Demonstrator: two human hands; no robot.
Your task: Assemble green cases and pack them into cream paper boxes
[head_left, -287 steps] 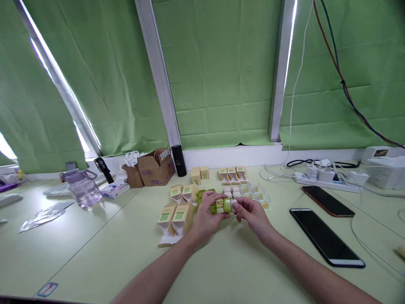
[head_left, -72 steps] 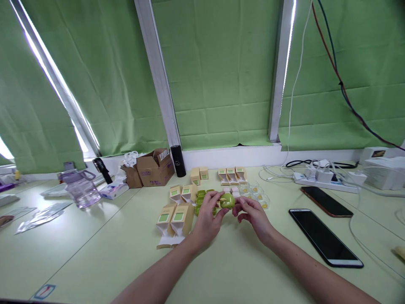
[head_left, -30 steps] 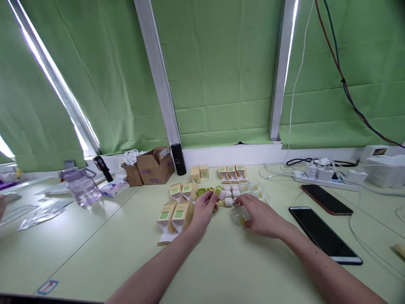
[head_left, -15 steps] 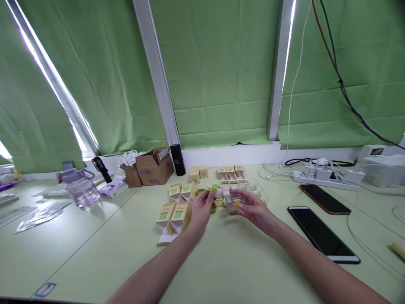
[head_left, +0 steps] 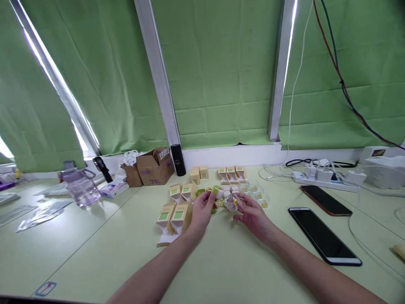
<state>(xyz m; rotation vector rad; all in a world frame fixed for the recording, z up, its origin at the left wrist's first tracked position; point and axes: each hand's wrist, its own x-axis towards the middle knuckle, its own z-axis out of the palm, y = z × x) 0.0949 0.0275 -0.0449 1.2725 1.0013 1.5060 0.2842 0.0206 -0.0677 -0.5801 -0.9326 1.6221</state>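
Note:
Between the thumb and fingers of my left hand (head_left: 202, 210) is a small green-and-white piece (head_left: 217, 191), its exact kind unclear. My right hand (head_left: 255, 217) is closed at the fingertips on a clear plastic cup (head_left: 230, 202) with a yellow spot, held tilted just right of the green-and-white piece. Behind my right fingers stand several more clear cups (head_left: 260, 195) with yellow spots. Small green and white pieces (head_left: 227, 192) lie behind and between the hands, partly hidden. Left of my left hand stand open cardboard boxes (head_left: 178, 216) with green labels.
More small boxes (head_left: 232, 174) stand at the back. On the left are a carton (head_left: 155, 169), a tissue pack (head_left: 114, 188) and a water jug (head_left: 81, 188). Two phones (head_left: 324, 234) lie at the right, below a power strip (head_left: 325, 180) with tangled cables.
My right hand has turned the clear cup, so it now tilts differently, and the fingers have shifted lower on it. My left hand stays nearly still with the green-and-white piece.

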